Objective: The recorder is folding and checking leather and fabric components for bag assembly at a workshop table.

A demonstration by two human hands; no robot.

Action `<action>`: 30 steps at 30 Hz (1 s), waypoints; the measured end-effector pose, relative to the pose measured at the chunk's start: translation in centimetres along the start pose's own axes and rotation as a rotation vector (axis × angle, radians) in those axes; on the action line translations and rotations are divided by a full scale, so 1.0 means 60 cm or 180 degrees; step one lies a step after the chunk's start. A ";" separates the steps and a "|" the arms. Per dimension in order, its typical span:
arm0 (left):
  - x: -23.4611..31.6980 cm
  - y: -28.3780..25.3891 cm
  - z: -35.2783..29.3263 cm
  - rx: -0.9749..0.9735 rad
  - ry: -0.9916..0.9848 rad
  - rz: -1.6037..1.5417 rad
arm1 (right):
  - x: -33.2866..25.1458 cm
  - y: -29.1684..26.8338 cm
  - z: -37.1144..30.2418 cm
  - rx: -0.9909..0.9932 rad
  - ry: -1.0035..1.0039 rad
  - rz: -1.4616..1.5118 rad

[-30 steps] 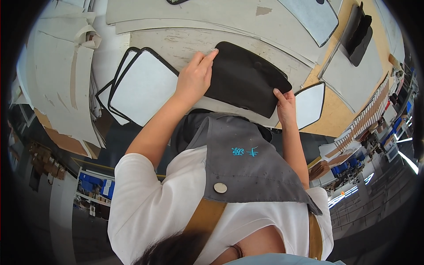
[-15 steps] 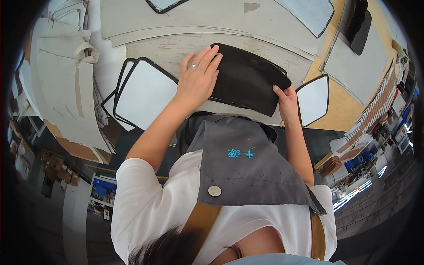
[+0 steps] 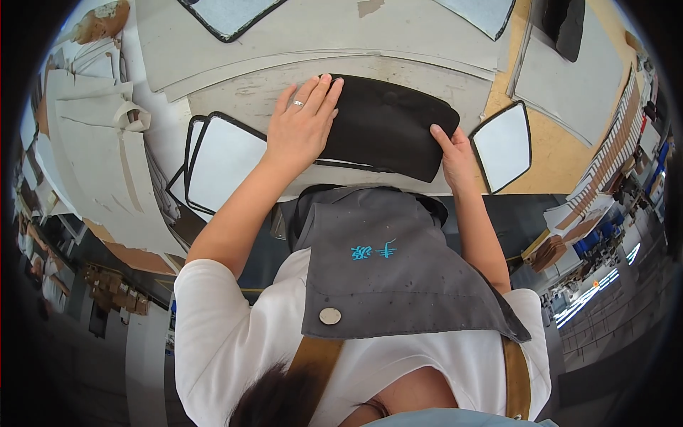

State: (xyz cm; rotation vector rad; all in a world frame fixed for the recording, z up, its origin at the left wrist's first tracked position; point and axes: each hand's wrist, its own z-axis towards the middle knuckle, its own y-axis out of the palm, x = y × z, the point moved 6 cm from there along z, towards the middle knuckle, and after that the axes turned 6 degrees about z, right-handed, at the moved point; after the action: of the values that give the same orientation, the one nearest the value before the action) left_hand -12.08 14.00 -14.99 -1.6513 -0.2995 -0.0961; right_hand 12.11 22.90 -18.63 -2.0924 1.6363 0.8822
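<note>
A black, smooth sheet piece (image 3: 388,128) with rounded corners lies in front of me on the work table. A thin white strip shows under its near edge; what lies beneath is mostly hidden. My left hand (image 3: 302,121), with a ring on one finger, rests flat on the sheet's left end, fingers stretched out. At the right end, my right hand (image 3: 454,153) pinches the edge, thumb on top and fingers underneath. White panels with black edging (image 3: 226,160) overlap beside my left forearm. Another black-edged white panel (image 3: 504,146) lies just right of my right hand.
Large grey boards (image 3: 284,35) cover the far part of the table. More black-edged panels (image 3: 231,14) lie on them. A stack of grey cardboard (image 3: 85,156) stands at the left. At the far right, a dark piece (image 3: 569,32) rests on a grey sheet (image 3: 562,85).
The black sheet's right corner looks flatter and lower against what is below. Both hands keep their places on it. The whole view has shifted slightly, bringing an orange-brown object in at top left.
</note>
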 end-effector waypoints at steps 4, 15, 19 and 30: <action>0.007 0.000 0.007 0.0023 0.0074 0.0066 | -0.001 0.001 0.002 0.0023 0.0034 -0.0024; 0.068 0.003 0.023 -0.0237 0.0627 -0.0276 | 0.012 0.003 0.002 0.0099 0.0013 0.0049; 0.073 0.023 0.029 -0.0360 0.0643 -0.0234 | 0.018 0.004 0.003 -0.0007 -0.0104 0.0084; 0.090 0.022 0.050 -0.0351 0.0599 0.0036 | 0.028 0.003 0.014 0.0196 -0.0185 -0.0044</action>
State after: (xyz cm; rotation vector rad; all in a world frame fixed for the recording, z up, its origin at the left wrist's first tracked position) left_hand -6.92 17.60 -15.30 -1.7386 -0.1435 -0.2620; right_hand 11.94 22.10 -20.31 -2.0156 1.5972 0.8687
